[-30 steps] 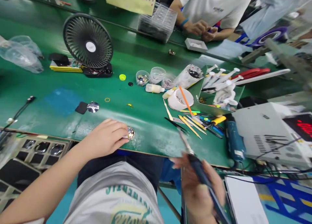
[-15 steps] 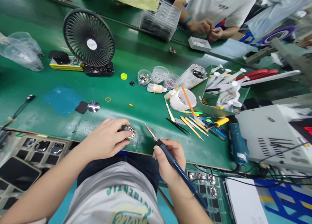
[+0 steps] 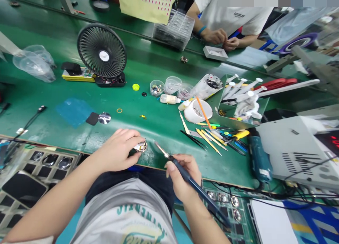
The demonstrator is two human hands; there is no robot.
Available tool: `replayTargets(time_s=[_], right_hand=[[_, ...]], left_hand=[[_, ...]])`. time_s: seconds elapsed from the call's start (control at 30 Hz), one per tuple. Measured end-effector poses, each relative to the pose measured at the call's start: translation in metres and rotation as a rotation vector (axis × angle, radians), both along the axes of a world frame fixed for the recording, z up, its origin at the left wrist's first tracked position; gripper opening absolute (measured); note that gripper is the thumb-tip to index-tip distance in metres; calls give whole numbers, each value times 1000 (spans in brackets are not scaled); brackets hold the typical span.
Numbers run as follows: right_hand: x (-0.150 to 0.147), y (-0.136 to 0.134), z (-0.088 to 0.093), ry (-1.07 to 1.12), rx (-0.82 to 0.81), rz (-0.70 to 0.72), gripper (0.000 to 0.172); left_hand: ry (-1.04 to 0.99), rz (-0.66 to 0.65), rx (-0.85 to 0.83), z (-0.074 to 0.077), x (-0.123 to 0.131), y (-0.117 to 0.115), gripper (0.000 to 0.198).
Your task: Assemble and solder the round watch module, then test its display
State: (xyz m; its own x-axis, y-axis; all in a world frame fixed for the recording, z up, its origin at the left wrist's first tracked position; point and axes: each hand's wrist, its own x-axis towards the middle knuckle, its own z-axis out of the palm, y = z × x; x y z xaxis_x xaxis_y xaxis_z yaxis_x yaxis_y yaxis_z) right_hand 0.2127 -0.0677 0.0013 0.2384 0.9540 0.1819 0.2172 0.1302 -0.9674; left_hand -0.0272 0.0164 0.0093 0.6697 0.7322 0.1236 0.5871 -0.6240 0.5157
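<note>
One round part (image 3: 142, 147) pinched by left hand (image 3: 119, 150), at fingertips (image 3: 140, 139), right hand (image 3: 180, 182) gripping soldering iron (image 3: 192, 183)

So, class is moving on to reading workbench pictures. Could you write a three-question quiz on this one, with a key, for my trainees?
1. Multiple choice: which of the person's hands holds the soldering iron?
a) the left hand
b) the right hand
c) neither

2. True or false: a gap shows between the iron's metal tip and the small round part at the left hand's fingers.

3. Fill in the missing word: in the picture, the black ____ stands on the bench to the left of the yellow-green round piece.

Key
1: b
2: true
3: fan
</note>
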Motion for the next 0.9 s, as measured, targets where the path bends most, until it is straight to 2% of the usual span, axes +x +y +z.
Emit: replayTargets(time_s=[0.13,0.33,0.5,0.73,0.9], right_hand=[[-4,8,10,-96,-30,58,15],[-17,20,12,-67,-147,-4,17],[-14,23,12,-69,-153,74,16],[-21,20,12,-110,-157,11,15],[-17,21,11,-140,-139,94,14]], left_hand=[[-31,6,20,-2,-1,-1,32],[-48,11,16,-3,-2,-1,32],[-55,-3,-1,-3,-3,1,32],[-47,-18,-14,-2,-4,2,31],[-46,-14,-11,-4,-5,2,31]])
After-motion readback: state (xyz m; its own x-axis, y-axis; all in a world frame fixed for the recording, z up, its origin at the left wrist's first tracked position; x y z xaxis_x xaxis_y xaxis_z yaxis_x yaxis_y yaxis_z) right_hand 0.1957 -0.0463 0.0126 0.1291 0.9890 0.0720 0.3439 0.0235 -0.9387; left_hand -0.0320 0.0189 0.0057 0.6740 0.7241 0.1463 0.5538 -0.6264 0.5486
